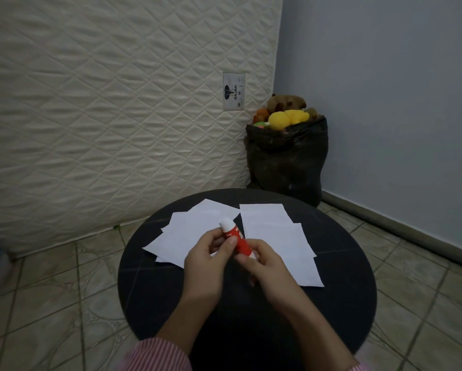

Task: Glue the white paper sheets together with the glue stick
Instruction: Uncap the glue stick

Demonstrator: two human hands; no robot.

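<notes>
A red glue stick (236, 238) with a white cap end pointing up and away is held over the round black table (339, 279). My left hand (207, 266) grips its upper body with thumb and fingers. My right hand (267, 266) holds its lower end, which is hidden in the fingers. Several white paper sheets lie on the table: an overlapping pile on the left (181, 234) and another on the right (275, 231). Both hands hover above the gap between the piles.
A quilted cream mattress (104, 116) leans upright behind the table. A black bag (286, 159) full of soft toys stands in the corner by the blue wall. Tiled floor surrounds the table.
</notes>
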